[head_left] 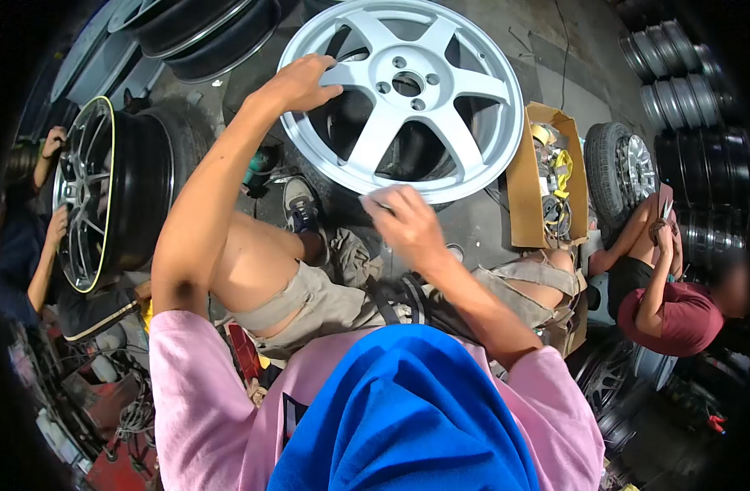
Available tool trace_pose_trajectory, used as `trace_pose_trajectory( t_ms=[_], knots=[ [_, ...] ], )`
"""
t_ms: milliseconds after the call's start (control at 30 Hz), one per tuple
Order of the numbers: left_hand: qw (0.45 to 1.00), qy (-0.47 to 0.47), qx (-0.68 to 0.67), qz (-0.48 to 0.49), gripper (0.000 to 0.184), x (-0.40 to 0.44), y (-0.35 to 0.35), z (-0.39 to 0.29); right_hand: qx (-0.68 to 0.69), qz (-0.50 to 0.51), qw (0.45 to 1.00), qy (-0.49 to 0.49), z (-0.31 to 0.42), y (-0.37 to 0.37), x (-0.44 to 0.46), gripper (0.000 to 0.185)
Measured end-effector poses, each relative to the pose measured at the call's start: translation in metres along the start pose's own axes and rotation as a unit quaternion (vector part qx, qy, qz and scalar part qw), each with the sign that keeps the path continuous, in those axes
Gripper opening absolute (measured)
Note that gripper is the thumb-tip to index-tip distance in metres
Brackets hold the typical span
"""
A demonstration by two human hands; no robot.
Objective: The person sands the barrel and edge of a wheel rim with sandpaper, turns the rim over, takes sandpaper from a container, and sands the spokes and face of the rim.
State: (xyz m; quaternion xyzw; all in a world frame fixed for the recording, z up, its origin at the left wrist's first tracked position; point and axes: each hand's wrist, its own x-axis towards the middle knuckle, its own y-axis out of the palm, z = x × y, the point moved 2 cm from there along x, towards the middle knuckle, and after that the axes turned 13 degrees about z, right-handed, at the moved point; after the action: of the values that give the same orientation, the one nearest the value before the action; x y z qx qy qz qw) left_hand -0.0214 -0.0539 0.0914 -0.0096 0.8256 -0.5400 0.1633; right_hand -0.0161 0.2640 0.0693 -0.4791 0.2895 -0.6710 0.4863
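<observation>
In front of me a pale grey-white six-spoke alloy wheel (367, 75) lies face up on a dark tyre that is partly hidden below it. My left hand (308, 84) grips the wheel at its left side, thumb and fingers on either side of a spoke near the rim. At the wheel's near edge, my right hand (407, 222) is closed, slightly blurred, with a small greyish piece (367, 204) at its fingertips. That piece resembles folded sandpaper, but its kind is not clear.
Right of the wheel stands a cardboard box (522, 176) of tape rolls and oddments. Beyond it are a tyred wheel (610, 176) and a person in a maroon shirt (673, 319). To the left, another person's hands hold a yellow-edged wheel (84, 192). Stacked rims (682, 102) line the right side.
</observation>
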Motion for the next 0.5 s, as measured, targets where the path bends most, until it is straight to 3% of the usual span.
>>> trace_pose_trajectory(
  t_ms=[233, 333, 500],
  knots=[
    [1.0, 0.021, -0.012, 0.0, 0.063, -0.005, 0.0, 0.01, -0.086, 0.062, 0.993, -0.046, -0.034, -0.037, -0.047, 0.038],
    [1.0, -0.002, -0.015, 0.008, 0.064, 0.001, -0.002, 0.006, -0.099, 0.068, 0.984, -0.132, -0.037, -0.023, -0.032, 0.038],
    [1.0, -0.019, 0.024, -0.004, 0.06, 0.0, 0.004, 0.006, -0.094, 0.078, 0.981, -0.153, -0.017, 0.0, 0.011, 0.041]
  ],
)
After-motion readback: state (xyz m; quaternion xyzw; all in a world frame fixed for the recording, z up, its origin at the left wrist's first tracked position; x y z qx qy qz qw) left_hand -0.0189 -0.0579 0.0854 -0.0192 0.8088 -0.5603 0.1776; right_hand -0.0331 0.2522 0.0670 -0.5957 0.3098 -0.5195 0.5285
